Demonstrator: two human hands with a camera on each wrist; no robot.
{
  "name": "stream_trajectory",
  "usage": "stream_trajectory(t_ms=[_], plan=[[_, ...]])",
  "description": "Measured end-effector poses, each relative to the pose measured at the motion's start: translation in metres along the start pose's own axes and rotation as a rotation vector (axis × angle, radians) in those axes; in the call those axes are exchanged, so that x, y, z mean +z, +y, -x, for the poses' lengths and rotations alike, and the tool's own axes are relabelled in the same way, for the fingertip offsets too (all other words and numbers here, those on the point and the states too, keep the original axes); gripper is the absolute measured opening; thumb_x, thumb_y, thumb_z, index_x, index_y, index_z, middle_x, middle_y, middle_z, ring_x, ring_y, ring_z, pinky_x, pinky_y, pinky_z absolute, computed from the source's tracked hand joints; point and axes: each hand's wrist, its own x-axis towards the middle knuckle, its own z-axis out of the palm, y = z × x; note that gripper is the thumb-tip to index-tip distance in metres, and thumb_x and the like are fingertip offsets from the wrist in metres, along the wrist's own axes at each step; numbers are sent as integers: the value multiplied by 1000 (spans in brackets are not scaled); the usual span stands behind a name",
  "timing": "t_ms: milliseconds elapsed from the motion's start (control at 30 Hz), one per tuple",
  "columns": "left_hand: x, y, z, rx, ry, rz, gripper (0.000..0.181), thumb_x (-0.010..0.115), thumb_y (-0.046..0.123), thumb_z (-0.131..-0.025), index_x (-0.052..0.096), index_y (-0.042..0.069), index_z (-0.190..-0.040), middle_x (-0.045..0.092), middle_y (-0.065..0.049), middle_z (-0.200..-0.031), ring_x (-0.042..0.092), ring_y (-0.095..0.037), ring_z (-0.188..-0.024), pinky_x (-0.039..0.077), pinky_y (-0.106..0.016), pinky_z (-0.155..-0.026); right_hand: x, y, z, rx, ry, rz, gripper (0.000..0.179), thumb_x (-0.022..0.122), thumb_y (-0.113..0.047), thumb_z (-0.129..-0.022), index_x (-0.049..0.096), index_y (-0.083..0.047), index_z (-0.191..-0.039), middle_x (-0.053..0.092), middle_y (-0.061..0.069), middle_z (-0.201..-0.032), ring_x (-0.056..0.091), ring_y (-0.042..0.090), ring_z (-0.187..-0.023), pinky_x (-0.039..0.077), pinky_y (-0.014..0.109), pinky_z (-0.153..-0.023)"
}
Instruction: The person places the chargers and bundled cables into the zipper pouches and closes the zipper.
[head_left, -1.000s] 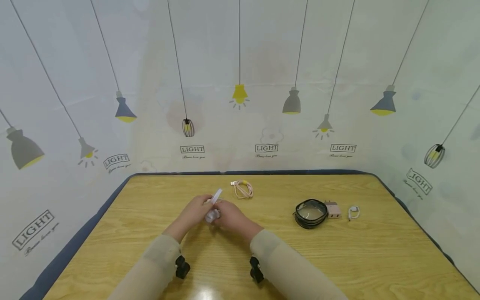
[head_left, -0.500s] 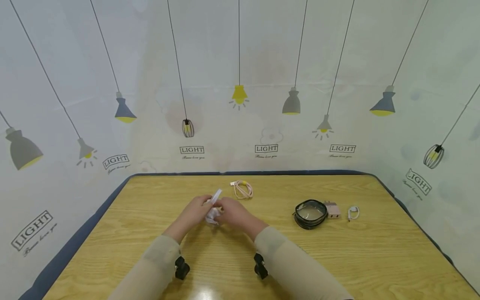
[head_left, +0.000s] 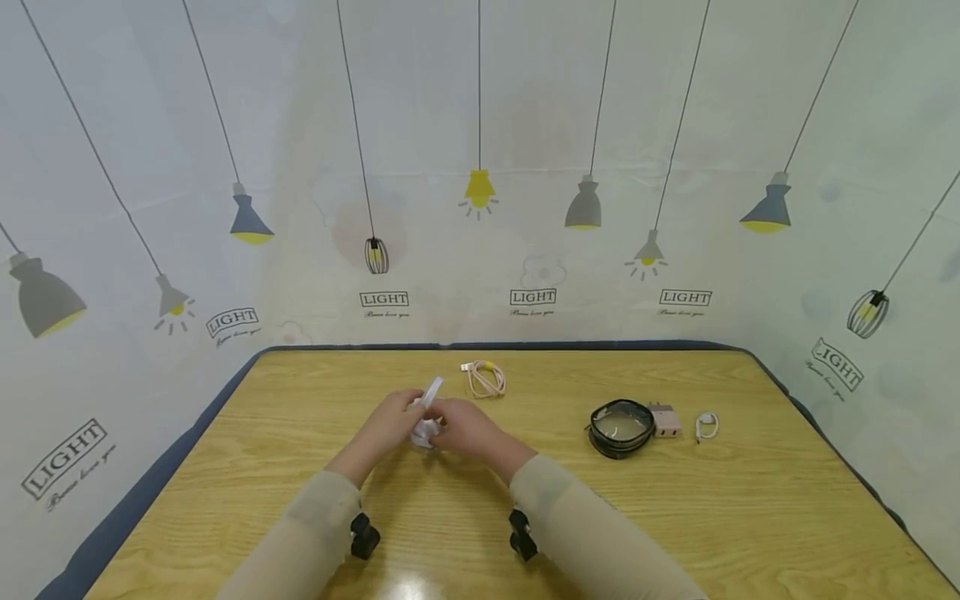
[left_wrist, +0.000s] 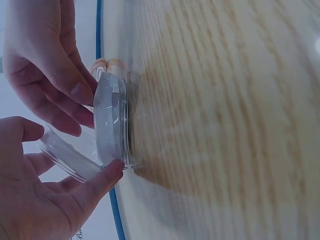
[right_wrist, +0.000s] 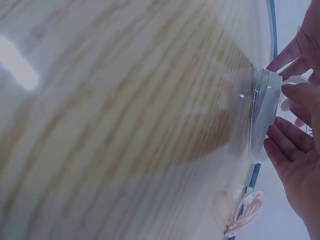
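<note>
A clear round plastic case (left_wrist: 111, 122) with a hinged lid stands open, low over the table, between both hands. My left hand (head_left: 390, 423) grips it from the left. In the left wrist view, its thumb lies at the case's lower edge and its other fingers are around the raised lid (left_wrist: 67, 152). My right hand (head_left: 467, 429) holds the case from the right. In the right wrist view, its fingertips (right_wrist: 272, 132) are at the rim of the case (right_wrist: 266, 107), with its thumb over the opening. The inside of the case is mostly hidden by the fingers.
A coiled pink USB cable (head_left: 486, 379) with a yellow tie lies behind the hands. On the right stand a round black-edged clear pouch (head_left: 617, 446), a pink plug charger (head_left: 667, 420) and a short white cable (head_left: 707, 426). A printed cloth surrounds the wooden table (head_left: 300, 379).
My right hand has shifted slightly at the case, its wrist moving a little to the right. My left hand and the case stay nearly in place.
</note>
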Motion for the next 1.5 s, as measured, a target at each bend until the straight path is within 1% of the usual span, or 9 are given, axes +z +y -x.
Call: stream_trajectory(t_ms=[267,367,600,767,967,1167,1267,1367,1500], plan=[[0,-1,-2,12,-3,-5,43,43,21,-101,52,-5,-135,53,-23,-134,48,-37,-126,40,-53,-101,-9,0,8,-19,17,95,36,68,-13,-92,63,-10,-127,63,3,-124,59,19,-110,49,34,-91],[0,-2,-2,22,-1,-18,44,43,20,-100,52,-5,-135,53,-23,-134,47,-37,-126,39,-53,-102,-12,5,9,-14,74,147,35,68,-15,-92,64,-11,-126,63,3,-123,58,20,-112,48,35,-93],[-1,-2,2,25,2,-18,44,43,20,-100,52,-5,-135,51,-25,-135,46,-39,-127,37,-54,-103,-20,23,8,59,236,266,33,71,-20,-89,67,-9,-120,65,6,-121,57,24,-115,46,40,-97],[0,-3,1,19,6,-6,46,43,22,-100,50,-4,-137,49,-25,-138,43,-40,-130,34,-55,-106,-29,38,3,121,284,384,34,70,-21,-86,68,-9,-118,65,7,-119,58,26,-112,46,40,-96],[1,-6,-2,9,-2,2,47,43,24,-101,49,-3,-138,47,-25,-139,41,-40,-131,32,-55,-107,-41,52,2,206,285,385,38,71,-26,-88,66,-8,-121,64,8,-115,60,27,-105,48,43,-92],[0,-6,-1,3,-4,4,46,44,25,-101,50,-2,-138,47,-24,-139,41,-40,-131,32,-56,-107,-41,62,-1,226,261,350,40,72,-26,-88,64,-7,-122,65,8,-112,59,27,-104,46,43,-94],[0,-6,1,5,-3,-2,46,44,25,-101,51,-2,-138,47,-24,-139,40,-41,-131,32,-56,-107,-41,64,-2,218,234,332,37,73,-25,-87,64,-7,-118,65,5,-99,60,25,-95,48,42,-90],[1,-7,1,-1,0,3,46,44,26,-101,51,-1,-138,47,-23,-140,40,-40,-132,31,-56,-108,-40,65,-4,224,201,309,27,71,-26,-88,64,-9,-108,60,1,-82,57,21,-82,49,40,-79],[2,-7,-1,-3,-2,11,46,45,26,-101,50,0,-139,46,-22,-141,39,-39,-133,30,-55,-109,-40,66,-5,254,169,283,28,70,-28,-91,61,-11,-111,55,-1,-77,54,19,-77,47,39,-74]])
